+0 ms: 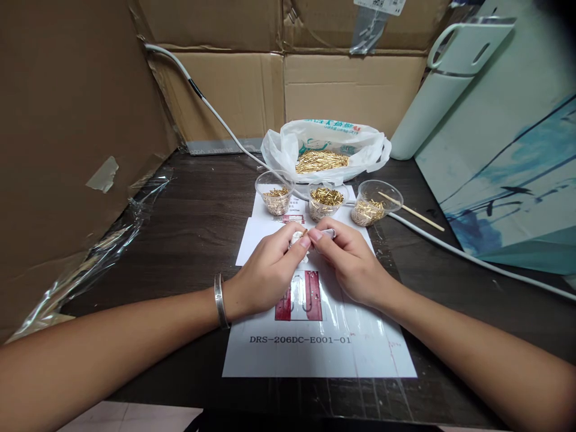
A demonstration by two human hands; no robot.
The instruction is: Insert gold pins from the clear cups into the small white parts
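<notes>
Head view. Two bare hands meet above the desk [135, 210], a dark surface with wood grain. The left hand [272, 267] has thumb and forefinger closed on one small gold-coloured pin [305, 231], located at the meeting point of both hands, with a white crumpled piece [297, 238] beneath. The fingers of the right hand [353, 258] are likewise closed, curled on one pale piece [332, 233]; whether they also grip the pin cannot be told.

Three clear, round plastic cups stand in a row beyond the hands. The left cup [259, 191] contains small coppery-gold pieces; the middle cup [324, 215], short gold cylinders; the right cup [392, 198], paler gold pieces. One thin wooden stick [423, 218] lies across the right cup's rim. Behind the row, one white, thin plastic bag [278, 150] gapes open, holding a heap of slender, shiny gold pins [321, 161].

At least two smooth printed paper sheets [252, 357] lie beneath, the nearer marked "DRS-206DC-E001-01". One white cable [220, 114] crosses the desk. One white cylindrical flask [434, 102] with a loop handle stands at right; corrugated cardboard [225, 90] forms the back wall. One metal bangle [219, 300] encircles the left wrist.
</notes>
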